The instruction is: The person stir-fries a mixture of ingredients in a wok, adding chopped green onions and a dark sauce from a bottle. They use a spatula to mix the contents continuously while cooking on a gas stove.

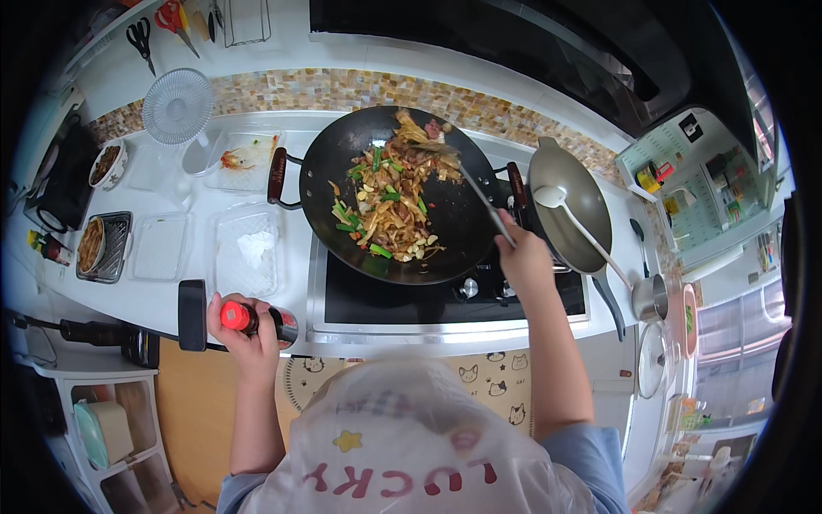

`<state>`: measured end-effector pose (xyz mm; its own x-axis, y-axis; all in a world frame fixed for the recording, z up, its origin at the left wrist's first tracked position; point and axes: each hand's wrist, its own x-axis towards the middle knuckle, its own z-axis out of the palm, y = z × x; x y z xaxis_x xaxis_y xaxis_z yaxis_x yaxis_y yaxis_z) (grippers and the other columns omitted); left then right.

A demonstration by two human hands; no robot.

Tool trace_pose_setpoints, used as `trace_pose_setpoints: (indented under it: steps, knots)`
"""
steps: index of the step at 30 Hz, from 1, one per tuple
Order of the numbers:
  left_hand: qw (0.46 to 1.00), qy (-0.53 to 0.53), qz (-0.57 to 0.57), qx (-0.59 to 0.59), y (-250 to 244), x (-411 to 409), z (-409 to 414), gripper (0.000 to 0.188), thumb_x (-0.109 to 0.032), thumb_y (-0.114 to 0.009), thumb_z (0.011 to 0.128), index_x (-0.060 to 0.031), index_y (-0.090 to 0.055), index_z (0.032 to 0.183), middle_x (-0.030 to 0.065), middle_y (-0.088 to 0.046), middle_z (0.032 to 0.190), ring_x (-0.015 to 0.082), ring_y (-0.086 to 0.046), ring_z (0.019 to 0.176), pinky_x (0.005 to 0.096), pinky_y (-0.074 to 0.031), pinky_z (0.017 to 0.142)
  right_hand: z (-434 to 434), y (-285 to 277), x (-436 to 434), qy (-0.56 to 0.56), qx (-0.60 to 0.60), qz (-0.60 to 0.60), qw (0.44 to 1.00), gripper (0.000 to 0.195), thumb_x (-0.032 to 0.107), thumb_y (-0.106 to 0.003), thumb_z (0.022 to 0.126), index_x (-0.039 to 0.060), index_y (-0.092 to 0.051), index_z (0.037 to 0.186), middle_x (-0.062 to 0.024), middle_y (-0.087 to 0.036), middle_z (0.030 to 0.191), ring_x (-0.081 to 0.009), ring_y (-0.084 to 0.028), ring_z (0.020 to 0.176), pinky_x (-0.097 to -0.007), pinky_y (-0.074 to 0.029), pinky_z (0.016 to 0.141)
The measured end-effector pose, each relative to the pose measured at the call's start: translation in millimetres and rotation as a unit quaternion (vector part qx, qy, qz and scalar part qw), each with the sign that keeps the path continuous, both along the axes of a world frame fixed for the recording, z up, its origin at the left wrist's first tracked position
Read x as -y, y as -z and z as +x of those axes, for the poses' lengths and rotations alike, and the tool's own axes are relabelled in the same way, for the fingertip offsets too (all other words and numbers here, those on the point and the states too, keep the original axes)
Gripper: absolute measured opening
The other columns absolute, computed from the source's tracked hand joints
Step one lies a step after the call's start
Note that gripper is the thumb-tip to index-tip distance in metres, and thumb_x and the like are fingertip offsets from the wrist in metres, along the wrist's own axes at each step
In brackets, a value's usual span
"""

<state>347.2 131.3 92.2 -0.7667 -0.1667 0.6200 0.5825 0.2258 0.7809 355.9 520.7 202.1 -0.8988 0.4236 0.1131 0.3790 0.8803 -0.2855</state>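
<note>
A large black wok (462,225) stands on the cooktop (411,305). It holds a mix of sliced food, green pepper or scallion pieces and garlic cloves (385,212). My right hand (528,256) grips the handle of a metal spatula (478,193), whose blade is among the food at the wok's upper right. At the counter's front edge, left of the cooktop, my left hand (247,331) is closed around a dark sauce bottle (282,326) with a red cap (236,315). A dark phone-like object (192,315) stands beside that hand.
Right of the wok are a second pan (571,218), a white ladle (587,231) and a small metal pot (650,299). Clear plastic trays (218,283), a black basket (120,247) and a bowl of dark food (108,166) sit at left. Scissors (140,45) hang above.
</note>
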Motion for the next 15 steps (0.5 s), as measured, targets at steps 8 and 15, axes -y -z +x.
trace_pose_setpoints:
  steps: [8, 15]
  knots:
    - [0.999, -0.014, 0.027, 0.010, -0.4, -4.2, 1.3, 0.070, 0.013, -0.055, 0.085, -0.0067, -0.020, 0.142, 0.0134, -0.050, 0.101, 0.0184, -0.053, 0.085, 0.0319, -0.051, 0.077, 67.0, -113.9, -4.6, -0.054, 0.115, 0.012, 0.992, 0.040, 0.012, -0.070, 0.084, 0.0223, -0.067, 0.123, -0.0171, -0.068, 0.100, -0.0351, -0.065, 0.080, -0.0392, -0.051, 0.075]
    - [0.999, -0.035, 0.021, -0.001, -2.4, 1.7, 5.1, 0.069, 0.013, -0.055, 0.085, -0.0055, -0.022, 0.142, 0.0136, -0.050, 0.100, 0.0187, -0.053, 0.083, 0.0317, -0.050, 0.076, 110.1, -103.4, 0.0, -0.116, 0.157, -0.019, 0.981, 0.041, 0.009, -0.069, 0.083, 0.0216, -0.067, 0.123, -0.0190, -0.069, 0.088, -0.0330, -0.067, 0.074, -0.0411, -0.053, 0.071]
